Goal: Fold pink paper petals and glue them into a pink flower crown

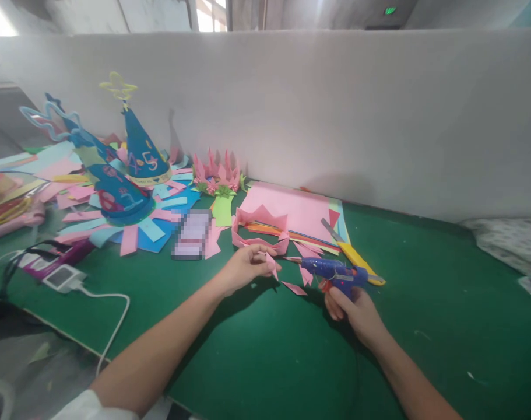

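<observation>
Between the fingers of my left hand (248, 269) is a small folded pink paper piece (272, 265). My right hand (350, 312) grips a blue hot glue gun (330, 269), its nozzle pointing left toward that piece, a short gap apart. Just behind my left hand stands a pink paper crown band (262, 219) with a zigzag top edge. On the green table below the nozzle lies a loose pink paper diamond (295, 289). More pink folded pieces lie under and behind the glue gun.
A yellow utility knife (361, 262) lies behind the glue gun beside stacked coloured paper (287, 201). To the left are a phone (192, 234), a finished-looking pink crown (217, 172), blue cone hats (145, 151), and a purple power strip (57, 256) with a white cable. A white partition (379, 116) stands behind.
</observation>
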`<state>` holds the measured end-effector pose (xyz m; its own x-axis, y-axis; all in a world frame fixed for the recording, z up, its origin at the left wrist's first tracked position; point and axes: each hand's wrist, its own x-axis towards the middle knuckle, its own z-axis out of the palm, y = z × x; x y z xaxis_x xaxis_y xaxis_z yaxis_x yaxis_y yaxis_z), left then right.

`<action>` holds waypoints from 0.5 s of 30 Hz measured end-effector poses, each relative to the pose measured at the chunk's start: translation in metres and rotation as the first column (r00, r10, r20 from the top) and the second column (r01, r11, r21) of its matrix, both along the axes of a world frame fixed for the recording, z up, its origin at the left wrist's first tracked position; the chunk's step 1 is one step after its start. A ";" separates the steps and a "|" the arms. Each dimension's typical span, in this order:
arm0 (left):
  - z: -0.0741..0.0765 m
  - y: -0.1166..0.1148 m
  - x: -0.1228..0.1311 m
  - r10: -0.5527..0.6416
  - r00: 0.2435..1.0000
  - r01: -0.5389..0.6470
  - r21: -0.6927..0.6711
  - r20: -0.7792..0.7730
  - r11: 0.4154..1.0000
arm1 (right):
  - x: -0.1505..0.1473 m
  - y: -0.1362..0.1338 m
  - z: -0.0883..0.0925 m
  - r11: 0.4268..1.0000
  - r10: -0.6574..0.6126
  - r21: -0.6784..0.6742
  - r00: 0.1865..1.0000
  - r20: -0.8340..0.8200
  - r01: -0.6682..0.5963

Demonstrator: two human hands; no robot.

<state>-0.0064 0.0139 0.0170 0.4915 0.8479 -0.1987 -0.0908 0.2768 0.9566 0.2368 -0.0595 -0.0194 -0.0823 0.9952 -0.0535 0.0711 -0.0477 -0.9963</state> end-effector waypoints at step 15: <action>0.008 0.000 -0.005 0.053 0.999 -0.052 0.089 -0.011 0.995 | -0.004 0.000 0.006 0.998 -0.054 -0.019 0.999 0.001 0.054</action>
